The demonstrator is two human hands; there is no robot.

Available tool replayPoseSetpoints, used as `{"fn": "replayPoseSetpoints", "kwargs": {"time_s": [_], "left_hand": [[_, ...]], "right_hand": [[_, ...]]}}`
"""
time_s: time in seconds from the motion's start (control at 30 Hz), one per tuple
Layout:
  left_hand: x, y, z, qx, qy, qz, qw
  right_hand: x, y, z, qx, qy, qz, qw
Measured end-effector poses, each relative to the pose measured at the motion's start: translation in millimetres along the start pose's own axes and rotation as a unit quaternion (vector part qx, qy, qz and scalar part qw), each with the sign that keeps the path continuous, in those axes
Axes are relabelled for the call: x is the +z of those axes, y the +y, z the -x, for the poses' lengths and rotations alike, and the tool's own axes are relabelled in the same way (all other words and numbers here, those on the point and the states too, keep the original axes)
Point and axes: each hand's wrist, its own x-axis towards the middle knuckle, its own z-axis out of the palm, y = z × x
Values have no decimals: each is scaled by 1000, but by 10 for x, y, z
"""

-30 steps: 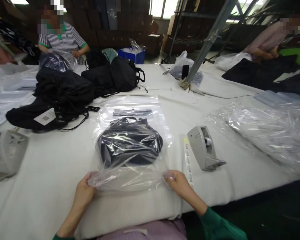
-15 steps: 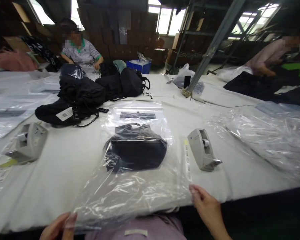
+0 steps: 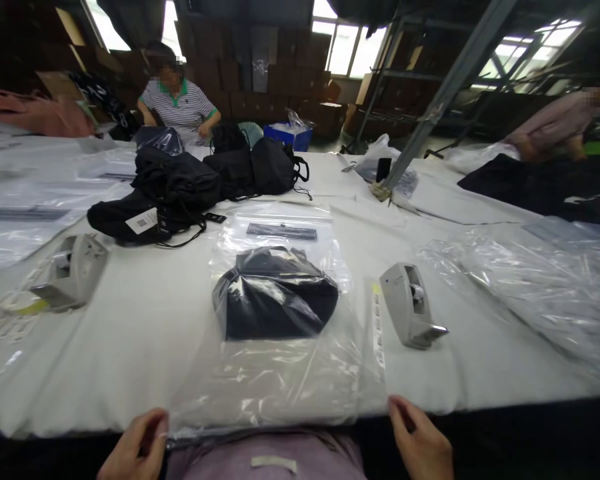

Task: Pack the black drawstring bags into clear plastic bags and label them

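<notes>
A clear plastic bag (image 3: 300,383) lies flat at the table's near edge, its open-looking near end towards me. Inside it rests a dark, folded fabric item (image 3: 275,307), seen through the shiny film; its exact kind is hard to tell. My left hand (image 3: 139,441) pinches the plastic bag's near left corner between thumb and fingers. At the near right corner, my right hand (image 3: 420,437) has thumb and forefinger closed on the film's edge. A printed dark label panel (image 3: 281,231) shows just beyond the dark item.
Tape dispensers stand on either side, one right (image 3: 411,307) and one left (image 3: 73,273). A barcode strip (image 3: 377,323) lies by the right one. Black drawstring bags (image 3: 175,180) are piled beyond. Loose plastic bags (image 3: 540,287) cover the right. A slanted metal post (image 3: 435,107) rises behind; two people work across the table.
The plastic bag's near edge is spread straighter and flatter, and the film over the dark item has shifted. My left hand has moved slightly right and up, my right hand slightly down.
</notes>
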Motion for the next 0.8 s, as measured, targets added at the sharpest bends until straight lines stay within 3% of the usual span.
{"fn": "replayPoseSetpoints", "kwargs": {"time_s": [0.07,0.17,0.33,0.53,0.67,0.77,0.8], "left_hand": [[39,-47,23,7,-40,16,999],[57,-140,102,17,-69,14,997],[46,-378,154,61,-107,17,992],[114,-420,246,-6,-147,44,988],[-228,-205,156,-25,-117,54,991],[-614,295,-187,-66,-59,142,986],[-706,553,-344,-49,-90,225,969]], "right_hand": [[127,176,120,-26,-39,-8,999],[189,338,238,-36,-35,3,999],[128,323,261,-85,-68,-38,993],[208,350,364,-61,-67,-60,994],[16,384,301,-38,-66,-71,995],[-304,119,-79,-6,-56,-130,990],[-398,-48,-264,-10,-76,-181,980]]}}
